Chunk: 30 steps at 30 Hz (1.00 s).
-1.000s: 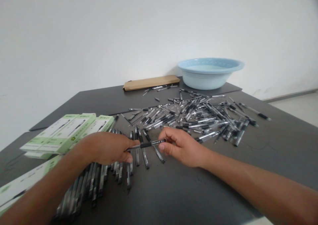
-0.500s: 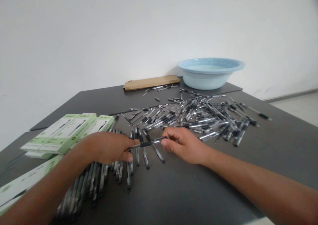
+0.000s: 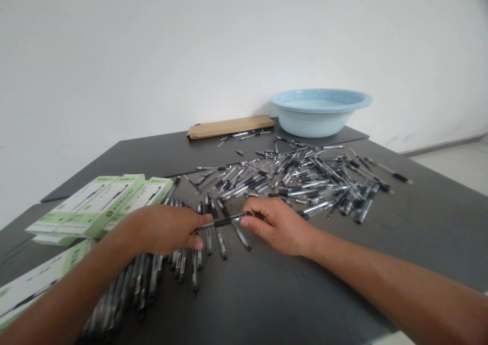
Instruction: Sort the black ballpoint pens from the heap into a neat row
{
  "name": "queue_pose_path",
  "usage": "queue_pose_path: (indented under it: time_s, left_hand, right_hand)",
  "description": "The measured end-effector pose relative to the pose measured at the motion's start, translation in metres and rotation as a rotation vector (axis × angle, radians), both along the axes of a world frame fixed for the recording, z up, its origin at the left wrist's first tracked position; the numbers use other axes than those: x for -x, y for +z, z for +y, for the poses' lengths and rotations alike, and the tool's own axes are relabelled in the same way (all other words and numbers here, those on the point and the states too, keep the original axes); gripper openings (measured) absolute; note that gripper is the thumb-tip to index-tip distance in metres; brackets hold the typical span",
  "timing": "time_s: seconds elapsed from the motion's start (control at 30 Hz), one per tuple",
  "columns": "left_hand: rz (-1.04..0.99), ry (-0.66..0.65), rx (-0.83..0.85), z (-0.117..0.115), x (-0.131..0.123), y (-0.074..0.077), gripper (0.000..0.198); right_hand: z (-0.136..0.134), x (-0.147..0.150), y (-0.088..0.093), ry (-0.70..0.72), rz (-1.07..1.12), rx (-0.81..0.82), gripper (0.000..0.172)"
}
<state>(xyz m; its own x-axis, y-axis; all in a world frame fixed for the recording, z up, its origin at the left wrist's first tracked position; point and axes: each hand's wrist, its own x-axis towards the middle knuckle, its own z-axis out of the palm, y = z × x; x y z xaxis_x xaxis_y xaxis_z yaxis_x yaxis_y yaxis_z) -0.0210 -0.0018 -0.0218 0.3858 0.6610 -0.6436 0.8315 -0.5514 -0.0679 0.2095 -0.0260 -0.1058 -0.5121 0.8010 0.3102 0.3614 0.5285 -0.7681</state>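
Note:
Between my two hands a clear pen with a black grip point(image 3: 222, 223) is held level above the table. My left hand point(image 3: 168, 228) pinches its left end between thumb and fingers. The tip end on the right is pinched by the thumb and forefinger of my right hand point(image 3: 272, 224). Below and left of the pen, several capped pens point(image 3: 194, 271) lie side by side in a rough row, partly covered by my left hand and forearm. Beyond my right hand spreads a loose heap of pen parts and pens point(image 3: 301, 175).
Green and white pen boxes point(image 3: 91, 202) are stacked on the left, with another box point(image 3: 38, 279) nearer, partly behind my left forearm. At the back lie a flat brown cardboard piece point(image 3: 231, 127) and a light blue basin point(image 3: 316, 119). A white wall point(image 3: 171, 50) rises behind the dark table point(image 3: 267, 294).
My right hand has shifted slightly left along with the pen, still gripping its end. The whole view has drifted a little; the left hand keeps its pinch.

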Motion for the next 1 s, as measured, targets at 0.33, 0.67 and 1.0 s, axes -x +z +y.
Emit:
queue_pose_path:
  time_s: [0.33,0.67,1.0]
  left_hand:
    - [0.017,0.034,-0.050,-0.004,0.002,0.002,0.049]
    - [-0.004,0.081,-0.111,-0.006,0.003,0.004,0.057]
    - [-0.026,0.061,-0.084,-0.008,0.004,0.007,0.058]
  right_hand:
    - [-0.004,0.004,0.004,-0.016,0.040,-0.017,0.022]
    - [-0.006,0.004,0.005,-0.040,0.069,-0.107,0.022]
    - [-0.010,0.004,0.008,-0.065,0.082,-0.115,0.022]
